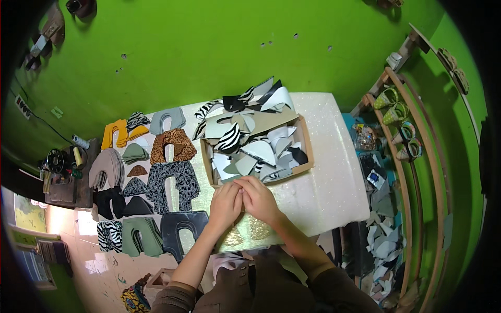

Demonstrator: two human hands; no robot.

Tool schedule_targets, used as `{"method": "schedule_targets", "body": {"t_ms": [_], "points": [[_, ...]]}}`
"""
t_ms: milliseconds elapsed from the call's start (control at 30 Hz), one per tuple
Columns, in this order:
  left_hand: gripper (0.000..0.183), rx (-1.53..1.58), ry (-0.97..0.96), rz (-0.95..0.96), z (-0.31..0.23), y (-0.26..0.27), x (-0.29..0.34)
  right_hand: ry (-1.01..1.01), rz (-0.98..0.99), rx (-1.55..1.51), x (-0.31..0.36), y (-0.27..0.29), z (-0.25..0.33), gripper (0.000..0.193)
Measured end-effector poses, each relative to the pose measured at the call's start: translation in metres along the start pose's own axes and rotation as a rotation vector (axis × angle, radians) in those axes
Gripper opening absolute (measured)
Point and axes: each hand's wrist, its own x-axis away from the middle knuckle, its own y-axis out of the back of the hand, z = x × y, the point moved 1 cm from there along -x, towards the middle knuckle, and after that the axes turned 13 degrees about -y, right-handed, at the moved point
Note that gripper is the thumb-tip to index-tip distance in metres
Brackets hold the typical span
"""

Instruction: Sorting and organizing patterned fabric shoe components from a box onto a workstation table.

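My left hand (226, 203) and my right hand (259, 199) meet at the near side of an open cardboard box (308, 146). Their fingers are curled and pressed together; anything between them is hidden. The box is heaped with material offcuts, among them a zebra-striped scrap (228, 138) and a white half-round scrap (259, 152). Just below my hands, gold glittery pieces (259, 228) lie along the table's near edge.
Stacks of cut U-shaped pieces cover the left side, including leopard-print pieces (180, 143), crackle-patterned pieces (156, 182) and green pieces (148, 237). A sewing machine (55, 160) stands far left. At right, a wooden rack (404, 182) holds sandals (399, 112) beside heaped scraps (383, 240).
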Motion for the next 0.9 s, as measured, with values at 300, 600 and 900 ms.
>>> {"method": "schedule_targets", "body": {"t_ms": [300,600,900], "points": [[0.015,-0.041,-0.054,0.117,-0.018,-0.024,-0.038,-0.066,-0.094,0.329,-0.031,0.062,-0.051,0.023],[0.017,-0.085,-0.016,0.193,0.004,-0.055,-0.078,-0.344,0.161,0.912,-0.093,0.075,-0.153,0.022],[0.023,0.009,0.078,0.241,0.01,-0.044,-0.077,-0.275,0.098,0.5,-0.09,0.103,-0.117,0.015]]}}
